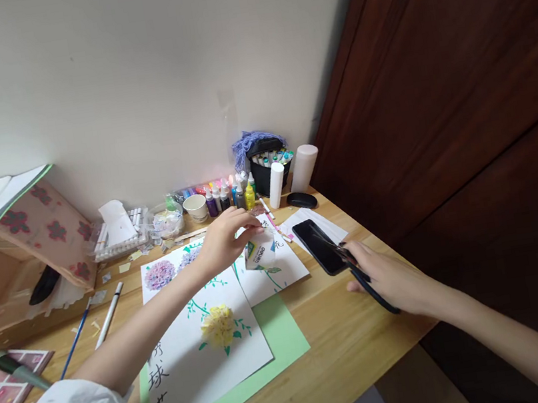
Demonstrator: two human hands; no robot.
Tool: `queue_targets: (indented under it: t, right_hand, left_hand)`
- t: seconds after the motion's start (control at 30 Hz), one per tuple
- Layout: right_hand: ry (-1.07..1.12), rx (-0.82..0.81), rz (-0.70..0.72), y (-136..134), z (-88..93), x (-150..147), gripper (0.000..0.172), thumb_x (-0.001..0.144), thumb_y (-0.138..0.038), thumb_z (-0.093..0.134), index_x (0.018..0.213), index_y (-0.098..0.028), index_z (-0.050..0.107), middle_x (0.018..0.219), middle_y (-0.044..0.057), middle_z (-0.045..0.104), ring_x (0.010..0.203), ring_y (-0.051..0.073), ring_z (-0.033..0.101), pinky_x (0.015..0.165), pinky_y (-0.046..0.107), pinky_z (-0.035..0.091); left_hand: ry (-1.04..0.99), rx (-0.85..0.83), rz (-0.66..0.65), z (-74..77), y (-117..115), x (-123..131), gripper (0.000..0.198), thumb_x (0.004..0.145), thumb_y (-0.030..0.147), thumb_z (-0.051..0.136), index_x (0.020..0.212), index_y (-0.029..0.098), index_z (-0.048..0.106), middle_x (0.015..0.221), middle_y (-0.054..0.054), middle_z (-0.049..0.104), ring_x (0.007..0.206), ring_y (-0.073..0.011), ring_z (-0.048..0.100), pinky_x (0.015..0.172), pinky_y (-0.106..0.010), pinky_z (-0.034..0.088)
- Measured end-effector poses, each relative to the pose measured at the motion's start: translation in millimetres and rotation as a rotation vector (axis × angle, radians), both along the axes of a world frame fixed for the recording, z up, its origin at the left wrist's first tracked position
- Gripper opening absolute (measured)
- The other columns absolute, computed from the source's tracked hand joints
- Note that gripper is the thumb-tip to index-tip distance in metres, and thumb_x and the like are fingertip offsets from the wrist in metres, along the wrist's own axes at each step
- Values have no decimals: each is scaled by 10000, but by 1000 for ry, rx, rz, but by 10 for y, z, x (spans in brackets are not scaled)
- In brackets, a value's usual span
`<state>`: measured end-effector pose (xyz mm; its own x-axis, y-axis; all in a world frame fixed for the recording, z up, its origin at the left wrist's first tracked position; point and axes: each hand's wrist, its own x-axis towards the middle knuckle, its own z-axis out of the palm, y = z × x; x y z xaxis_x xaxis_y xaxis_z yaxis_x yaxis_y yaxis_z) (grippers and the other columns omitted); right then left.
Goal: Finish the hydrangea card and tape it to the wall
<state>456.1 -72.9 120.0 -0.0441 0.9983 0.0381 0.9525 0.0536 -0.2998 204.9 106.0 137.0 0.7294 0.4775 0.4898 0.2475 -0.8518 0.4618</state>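
Note:
My left hand (226,235) reaches across the desk and pinches a small white packet with green print (259,250), held just above the flower paintings. My right hand (386,275) rests near the desk's right edge, closed round the dark handles of scissors (354,266) whose blades lie over a black phone (320,245). A white sheet (191,354) with a yellow flower (218,325) and black brush characters lies on green paper (280,341) in front of me.
A row of small paint bottles (228,196), a paper cup (195,207), a black pot of markers (271,167) and two white cylinders stand by the wall. A cardboard house (27,244), brushes (108,313) and a palette (2,396) sit left. A dark wooden door is right.

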Motion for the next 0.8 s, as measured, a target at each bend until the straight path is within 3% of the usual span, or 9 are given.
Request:
queue_targets:
  t: [0.1,0.23,0.4,0.57,0.7,0.8]
  right_hand:
    - [-71,-97,59,344,88,-74,295,781,-470,554,891,-218,449,842,54,625,717,248,622,568,308,433]
    - [-227,-42,145,564,131,-184,452,758,-624,531,908,-200,476,900,78,617,764,261,611,579,304,387]
    - [-365,16,195,608,136,-317,595,740,-724,462,949,-169,510,898,98,620,742,264,620,534,295,339]
    - [-500,53,185,598,50,-348,669,761,-746,377,973,-135,547,756,96,626,611,254,616,473,288,258]
    - [-534,44,179,588,-33,-359,661,756,-738,405,966,-128,553,719,104,633,608,268,627,463,276,235]
    - [-441,-35,123,568,-28,-413,605,771,-709,431,941,-136,528,750,116,649,643,283,640,470,279,271]
  left_hand:
    - [0,6,1,33,-29,25,165,892,267,499,810,187,618,783,-33,620,768,-167,506,689,-277,400]
    - [-7,8,2,62,-63,43,134,889,242,506,818,191,608,789,-26,618,771,-164,503,707,-280,399]
    - [-42,39,22,21,-71,83,134,888,260,515,815,185,598,778,-28,614,754,-162,491,695,-280,396]
    - [-46,49,40,-58,-67,97,147,887,261,512,799,180,596,744,-33,593,735,-166,486,669,-282,390]
    - [-57,-11,51,-122,-61,97,145,887,264,514,789,184,584,752,-28,603,731,-160,493,675,-280,390]
    - [-92,-62,60,-183,-59,110,148,886,276,521,791,180,582,767,-29,609,740,-156,506,678,-275,394]
